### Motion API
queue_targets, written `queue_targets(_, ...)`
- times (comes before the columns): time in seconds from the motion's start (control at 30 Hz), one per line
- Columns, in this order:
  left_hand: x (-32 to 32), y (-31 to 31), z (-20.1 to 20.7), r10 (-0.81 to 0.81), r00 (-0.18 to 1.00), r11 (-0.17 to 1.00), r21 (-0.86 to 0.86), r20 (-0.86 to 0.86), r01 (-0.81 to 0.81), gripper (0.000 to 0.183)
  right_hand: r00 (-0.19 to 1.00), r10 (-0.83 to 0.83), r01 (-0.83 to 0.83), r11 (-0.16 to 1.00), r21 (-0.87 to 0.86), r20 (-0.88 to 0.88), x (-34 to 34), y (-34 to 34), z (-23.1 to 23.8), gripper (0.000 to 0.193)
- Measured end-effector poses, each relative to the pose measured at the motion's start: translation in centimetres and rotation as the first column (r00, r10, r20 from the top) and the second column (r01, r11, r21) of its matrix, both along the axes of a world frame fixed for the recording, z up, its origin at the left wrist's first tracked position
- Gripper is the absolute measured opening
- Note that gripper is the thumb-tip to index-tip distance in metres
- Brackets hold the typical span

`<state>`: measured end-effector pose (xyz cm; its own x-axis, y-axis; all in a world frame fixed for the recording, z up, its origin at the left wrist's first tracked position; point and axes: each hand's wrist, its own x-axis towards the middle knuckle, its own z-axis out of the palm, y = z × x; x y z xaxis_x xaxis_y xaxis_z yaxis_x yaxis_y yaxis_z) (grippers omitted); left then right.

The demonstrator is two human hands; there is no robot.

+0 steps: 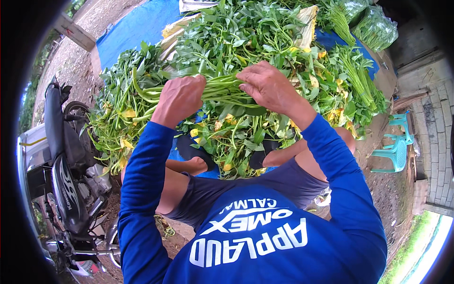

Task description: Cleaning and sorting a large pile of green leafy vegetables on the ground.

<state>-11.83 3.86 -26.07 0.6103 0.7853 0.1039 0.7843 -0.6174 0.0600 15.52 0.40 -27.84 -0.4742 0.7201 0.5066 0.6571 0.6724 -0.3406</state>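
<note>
Between my two hands stretches a bunch of long green leafy-vegetable stems [222, 91], lying crosswise above a big heap of the same greens. My left hand [178, 98] is closed in a fist round the bunch, and stem ends curve out past it to the left. At the bunch's right part, my right hand [272, 87] grips with its thumb and fingers bent over the stems. The leafy heap [227, 38] spreads in front of and below both hands, with yellowed leaves [334, 115] scattered through it.
Tied bundles of greens [357, 78] lie at the right, and a clear plastic bag of greens [376, 31] at the far right. Under the heap is a blue tarp [127, 33]. A motorcycle [66, 180] stands at left, and turquoise plastic stools [395, 154] at right.
</note>
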Motion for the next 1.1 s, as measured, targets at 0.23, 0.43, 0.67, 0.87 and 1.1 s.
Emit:
queue_targets(0.23,1.1,-1.2,0.5,-0.115,0.992,0.987,-0.116,-0.044,0.11,0.049,0.988,-0.105,0.104,0.994,0.016,0.117,1.1,-0.8,-1.7,0.02)
queue_targets(0.43,1.6,-3.3,2.9,-0.266,0.96,0.96,-0.059,0.09,0.272,0.089,0.99,-0.136,0.138,0.962,0.233,-0.027,1.2,0.1,-1.6,0.021)
queue_targets(0.67,1.2,-2.3,2.6,-0.257,0.952,0.965,-0.092,-0.165,0.245,0.02,0.943,-0.295,0.216,0.894,-0.393,-0.153,2.1,2.7,-6.8,0.04)
queue_targets(0.87,0.9,-3.1,2.1,-0.118,0.984,0.98,-0.176,-0.129,0.095,0.023,0.969,-0.005,-0.004,0.999,-0.036,-0.245,-6.4,-3.4,-4.4,0.052)
queue_targets(1.1,0.3,-4.4,-0.8,0.023,0.943,0.99,-0.136,0.332,0.023,0.082,0.965,0.027,0.074,0.926,-0.37,0.262,-4.5,0.6,-4.1,0.024)
